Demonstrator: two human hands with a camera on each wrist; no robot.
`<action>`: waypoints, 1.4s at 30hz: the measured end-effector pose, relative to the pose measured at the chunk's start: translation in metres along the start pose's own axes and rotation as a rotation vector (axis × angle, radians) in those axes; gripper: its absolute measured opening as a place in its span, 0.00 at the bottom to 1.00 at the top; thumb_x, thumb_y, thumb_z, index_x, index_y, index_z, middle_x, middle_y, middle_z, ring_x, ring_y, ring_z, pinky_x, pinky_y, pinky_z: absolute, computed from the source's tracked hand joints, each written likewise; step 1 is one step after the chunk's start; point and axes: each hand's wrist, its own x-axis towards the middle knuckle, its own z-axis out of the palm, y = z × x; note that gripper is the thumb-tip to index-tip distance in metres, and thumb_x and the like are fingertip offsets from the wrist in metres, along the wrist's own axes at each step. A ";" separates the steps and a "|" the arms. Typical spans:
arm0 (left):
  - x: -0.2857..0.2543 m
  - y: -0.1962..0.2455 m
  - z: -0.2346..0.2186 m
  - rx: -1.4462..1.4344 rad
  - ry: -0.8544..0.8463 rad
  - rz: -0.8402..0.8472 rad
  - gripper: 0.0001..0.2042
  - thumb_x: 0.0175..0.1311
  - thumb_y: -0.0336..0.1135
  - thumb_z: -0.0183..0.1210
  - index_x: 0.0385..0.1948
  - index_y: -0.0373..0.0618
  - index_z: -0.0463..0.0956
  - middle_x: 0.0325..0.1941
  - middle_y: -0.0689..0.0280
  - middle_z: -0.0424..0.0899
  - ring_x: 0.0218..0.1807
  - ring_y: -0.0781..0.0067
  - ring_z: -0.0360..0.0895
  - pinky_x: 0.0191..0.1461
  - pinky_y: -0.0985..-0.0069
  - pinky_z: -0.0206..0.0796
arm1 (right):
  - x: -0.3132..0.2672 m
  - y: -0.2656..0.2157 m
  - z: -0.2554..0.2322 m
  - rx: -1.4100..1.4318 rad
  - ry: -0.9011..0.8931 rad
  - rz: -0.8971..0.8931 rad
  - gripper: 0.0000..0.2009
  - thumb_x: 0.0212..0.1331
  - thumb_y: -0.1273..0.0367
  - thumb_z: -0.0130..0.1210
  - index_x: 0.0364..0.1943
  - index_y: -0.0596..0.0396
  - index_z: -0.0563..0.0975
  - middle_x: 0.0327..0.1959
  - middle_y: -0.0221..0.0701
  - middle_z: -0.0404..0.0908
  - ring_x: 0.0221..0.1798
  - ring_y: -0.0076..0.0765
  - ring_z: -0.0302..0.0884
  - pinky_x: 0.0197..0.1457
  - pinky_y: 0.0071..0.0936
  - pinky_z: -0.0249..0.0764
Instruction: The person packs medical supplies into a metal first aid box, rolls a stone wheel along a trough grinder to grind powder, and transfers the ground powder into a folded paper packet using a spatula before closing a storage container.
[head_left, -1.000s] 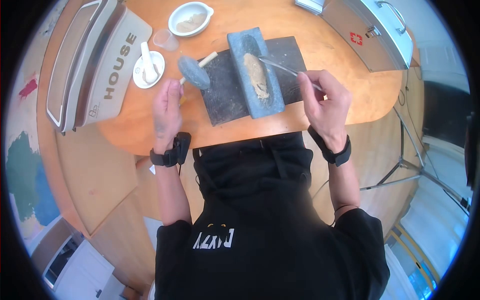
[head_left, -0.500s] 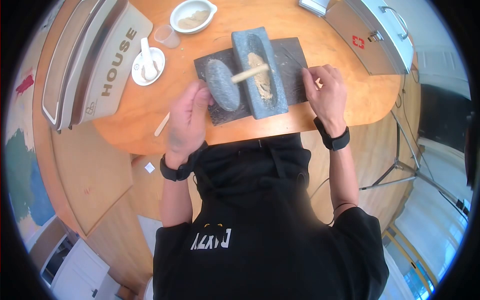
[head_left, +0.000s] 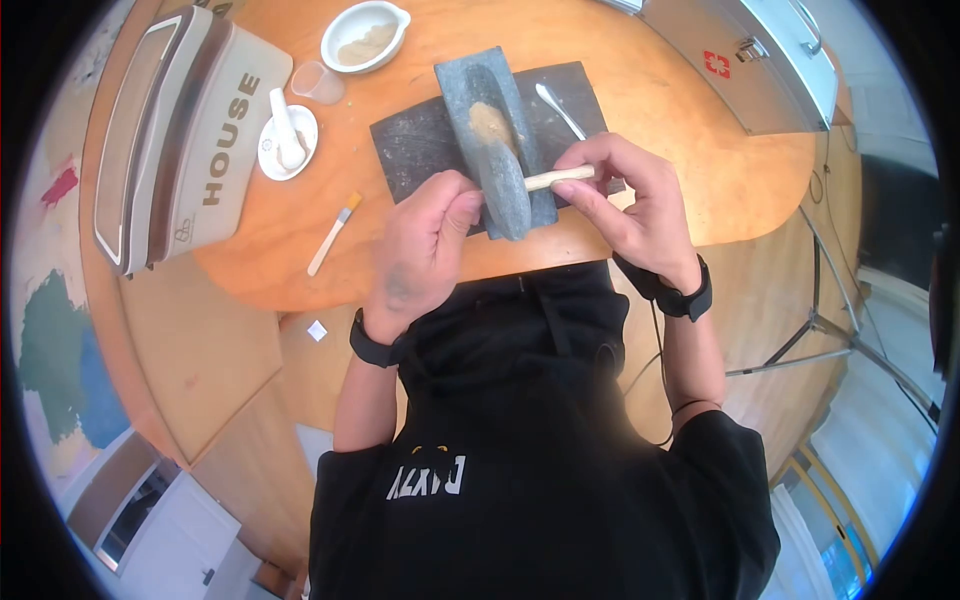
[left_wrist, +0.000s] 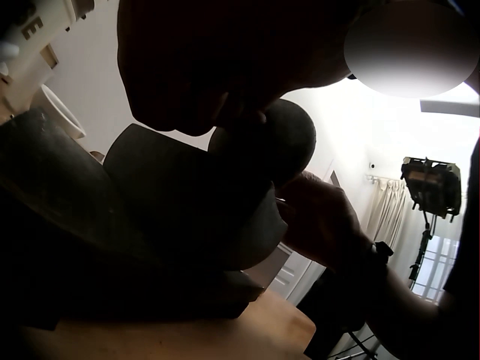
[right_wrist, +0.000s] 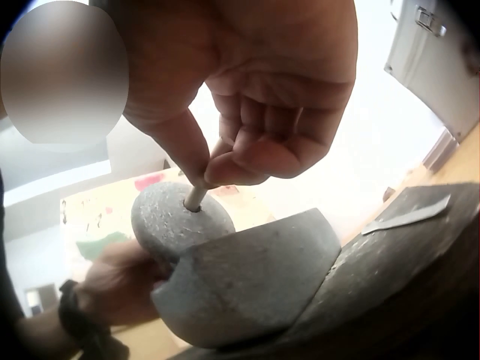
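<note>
A grey stone grinding wheel point(head_left: 508, 190) stands upright in the near end of a stone trough point(head_left: 455, 105), at its channel. Tan powder point(head_left: 490, 123) lies in the channel just beyond the wheel. My right hand point(head_left: 637, 200) pinches the right end of the wheel's wooden handle point(head_left: 556, 178) between thumb and fingers; the right wrist view shows this handle point(right_wrist: 195, 199) entering the wheel's hub. At the wheel's left side, my left hand point(head_left: 422, 250) grips the handle's other end, which its curled fingers hide. A metal spatula point(head_left: 558, 108) lies right of the trough.
Beneath the trough is a dark board point(head_left: 405, 140). A brush point(head_left: 335, 235) lies to the left. Further back are a small mortar with a white pestle point(head_left: 286, 130), a clear cup point(head_left: 318, 84), a white powder bowl point(head_left: 398, 20), a HOUSE box point(head_left: 215, 150) and a metal case point(head_left: 760, 70).
The right hand has laid down the spatula and taken the handle's right end. The left hand has carried the wheel rightward from beside the board into the trough.
</note>
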 end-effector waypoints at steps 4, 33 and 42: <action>0.000 0.000 0.006 -0.002 0.012 0.008 0.11 0.74 0.34 0.51 0.32 0.36 0.72 0.26 0.58 0.72 0.29 0.58 0.72 0.35 0.70 0.65 | -0.002 0.006 -0.002 -0.004 0.020 -0.027 0.05 0.56 0.72 0.66 0.35 0.55 0.81 0.22 0.24 0.76 0.21 0.19 0.67 0.25 0.19 0.63; 0.053 -0.026 -0.014 0.541 0.203 0.230 0.14 0.68 0.41 0.57 0.27 0.42 0.68 0.21 0.58 0.71 0.27 0.54 0.70 0.29 0.62 0.62 | 0.060 0.046 0.006 0.205 -0.037 0.106 0.05 0.60 0.72 0.65 0.36 0.57 0.82 0.30 0.22 0.83 0.29 0.10 0.72 0.33 0.13 0.69; 0.060 -0.031 -0.016 0.546 0.187 0.127 0.14 0.72 0.45 0.53 0.30 0.45 0.70 0.21 0.59 0.73 0.27 0.53 0.74 0.27 0.60 0.62 | 0.076 0.044 -0.004 0.084 -0.146 0.170 0.05 0.60 0.72 0.65 0.37 0.58 0.81 0.35 0.24 0.83 0.37 0.14 0.77 0.42 0.14 0.72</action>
